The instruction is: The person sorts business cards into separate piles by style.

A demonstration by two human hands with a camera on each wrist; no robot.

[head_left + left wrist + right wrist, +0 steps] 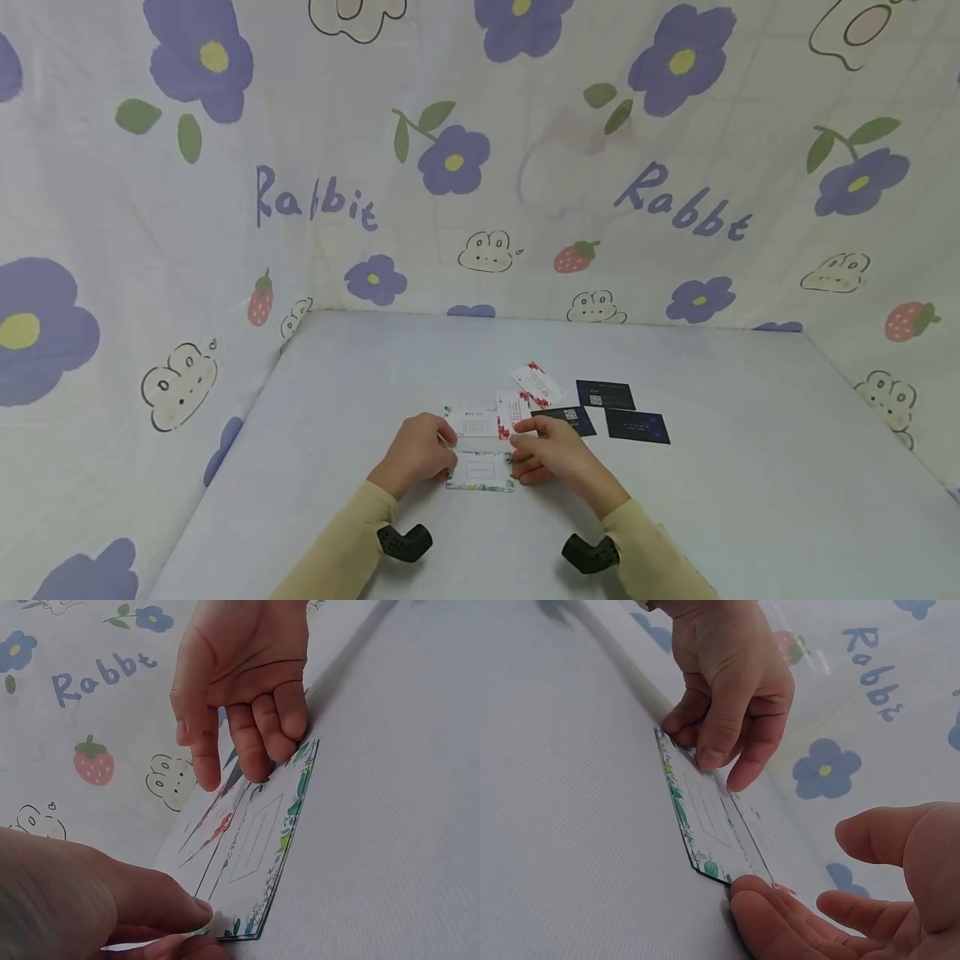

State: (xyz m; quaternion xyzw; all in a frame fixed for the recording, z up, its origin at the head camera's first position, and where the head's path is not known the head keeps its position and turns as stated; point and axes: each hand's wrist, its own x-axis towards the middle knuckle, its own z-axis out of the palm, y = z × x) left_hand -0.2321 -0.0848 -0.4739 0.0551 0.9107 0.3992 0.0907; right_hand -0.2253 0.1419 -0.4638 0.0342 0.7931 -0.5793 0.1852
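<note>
A white card with a leafy green border (480, 472) lies flat on the table between the two hands. At its left edge the left hand (417, 452) pinches a corner, thumb on top and fingers at the side. The right hand (558, 456) is at the opposite edge; in the right wrist view its fingertips (754, 904) touch the card's end, while its thumb stays raised. Just beyond lies a second leafy-bordered white card (476, 422). A white card with red patterns (510, 412) is beside it, partly behind the right hand.
Another red-patterned white card (538, 383) lies slanted farther back. To the right are three dark cards, one near the right hand (573, 421), one behind (606, 394) and one rightmost (637, 426). A patterned cloth (420, 225) hangs around the white table (750, 500).
</note>
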